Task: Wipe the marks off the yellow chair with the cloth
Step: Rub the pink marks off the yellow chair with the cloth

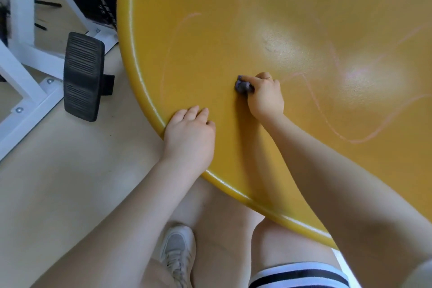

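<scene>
While the left hand (189,133) rests flat on the yellow chair (210,54) rim, the right hand (265,97) fingers (259,79) clench the cloth (242,86), pressing it on the seat.

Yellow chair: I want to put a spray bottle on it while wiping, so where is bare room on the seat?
Most of the yellow chair is bare: the wide stretch from the far-left rim to the pink marks. It is crowded near the front rim, where the left hand rests on the edge and the right hand grips the cloth.
</scene>
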`<action>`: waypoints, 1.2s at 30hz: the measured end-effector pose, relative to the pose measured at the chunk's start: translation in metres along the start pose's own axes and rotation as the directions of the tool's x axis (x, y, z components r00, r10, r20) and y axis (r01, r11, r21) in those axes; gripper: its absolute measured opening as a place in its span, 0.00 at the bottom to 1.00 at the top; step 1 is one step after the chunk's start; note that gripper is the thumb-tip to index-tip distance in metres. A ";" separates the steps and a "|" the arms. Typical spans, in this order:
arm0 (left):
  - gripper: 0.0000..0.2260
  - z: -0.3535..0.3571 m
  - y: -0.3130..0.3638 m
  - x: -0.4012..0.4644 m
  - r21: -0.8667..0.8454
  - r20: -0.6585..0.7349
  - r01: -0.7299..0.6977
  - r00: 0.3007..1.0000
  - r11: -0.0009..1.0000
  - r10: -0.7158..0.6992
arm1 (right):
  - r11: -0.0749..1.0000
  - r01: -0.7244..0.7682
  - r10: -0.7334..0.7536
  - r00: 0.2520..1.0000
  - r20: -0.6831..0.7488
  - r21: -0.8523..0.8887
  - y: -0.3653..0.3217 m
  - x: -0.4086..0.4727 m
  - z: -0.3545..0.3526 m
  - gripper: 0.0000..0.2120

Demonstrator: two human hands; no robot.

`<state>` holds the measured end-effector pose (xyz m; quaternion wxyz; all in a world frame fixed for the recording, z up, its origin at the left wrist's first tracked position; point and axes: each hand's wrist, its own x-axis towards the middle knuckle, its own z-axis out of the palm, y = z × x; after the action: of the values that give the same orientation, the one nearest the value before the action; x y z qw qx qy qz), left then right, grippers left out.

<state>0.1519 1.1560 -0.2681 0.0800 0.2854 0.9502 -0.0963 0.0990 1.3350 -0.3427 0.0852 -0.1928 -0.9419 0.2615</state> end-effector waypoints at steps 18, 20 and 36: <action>0.20 -0.004 0.005 -0.002 0.032 0.083 -0.022 0.996 0.999 0.019 | 0.994 0.101 -0.103 0.993 0.061 0.039 0.002 -0.062 0.001 0.18; 0.21 -0.001 0.005 -0.002 0.062 0.069 -0.019 0.998 0.998 0.015 | 0.999 0.039 -0.040 0.997 0.059 0.016 0.004 -0.035 -0.001 0.18; 0.20 -0.011 -0.002 -0.005 -0.471 -0.245 -0.096 0.969 0.877 -0.025 | 0.930 0.100 -0.165 0.974 0.158 0.353 -0.014 -0.120 -0.024 0.16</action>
<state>0.1544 1.1542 -0.2563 0.0326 0.2839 0.9415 0.1788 0.2106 1.2864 -0.3221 0.0470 -0.0857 -0.8967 0.4317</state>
